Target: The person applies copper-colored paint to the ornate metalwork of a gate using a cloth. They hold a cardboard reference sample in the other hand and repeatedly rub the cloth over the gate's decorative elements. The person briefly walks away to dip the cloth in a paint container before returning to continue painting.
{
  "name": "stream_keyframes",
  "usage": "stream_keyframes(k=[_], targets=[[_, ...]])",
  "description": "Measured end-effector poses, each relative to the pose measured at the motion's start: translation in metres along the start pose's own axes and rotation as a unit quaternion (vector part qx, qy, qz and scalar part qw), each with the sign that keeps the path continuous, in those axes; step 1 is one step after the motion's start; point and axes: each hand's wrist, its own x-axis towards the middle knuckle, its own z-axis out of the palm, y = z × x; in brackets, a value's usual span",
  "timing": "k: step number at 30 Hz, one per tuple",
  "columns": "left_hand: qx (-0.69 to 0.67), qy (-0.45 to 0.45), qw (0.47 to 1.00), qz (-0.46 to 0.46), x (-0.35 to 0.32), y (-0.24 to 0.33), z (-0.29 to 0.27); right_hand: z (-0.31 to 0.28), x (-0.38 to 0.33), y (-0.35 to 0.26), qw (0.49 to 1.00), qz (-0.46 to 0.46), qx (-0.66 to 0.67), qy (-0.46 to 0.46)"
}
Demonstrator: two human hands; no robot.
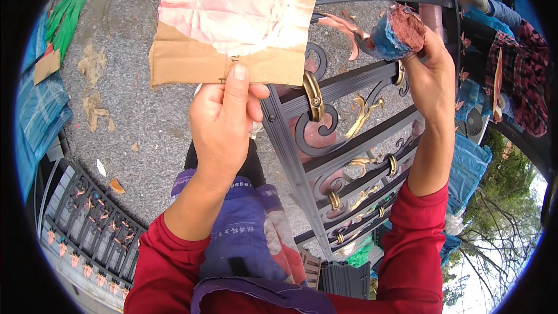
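My left hand (224, 119) pinches a brown cardboard sheet smeared with pink paint (232, 23) by its lower edge, shielding behind the black wrought-iron gate panel (343, 139). My right hand (430, 72) is closed round a blue sponge loaded with copper-red paint (398, 32) at a copper-coloured leaf ornament (340, 26). I judge the nearer gold scrolls and rings finished; the leaves are in hand.

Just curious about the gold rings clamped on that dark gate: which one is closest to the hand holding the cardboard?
The large gold ring on the top rail, just right of the left hand. The other gold rings sit smaller and farther down the gate.
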Motion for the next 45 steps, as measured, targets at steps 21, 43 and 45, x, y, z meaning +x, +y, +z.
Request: stream_keyframes(k=[21,43,45], targets=[[-0.019,0.009,1.000,-0.008,0.006,-0.003,-0.006,0.006,0.002,0.011,0.999,0.026,-0.005,0.029],[-0.011,0.009,1.000,-0.007,0.016,-0.006,-0.012,0.029,0.018,0.053,0.996,0.044,0.074,0.002],[-0.008,0.015,1.000,-0.008,0.017,-0.006,-0.014,0.020,0.019,0.059,0.977,0.070,0.199,0.004]])
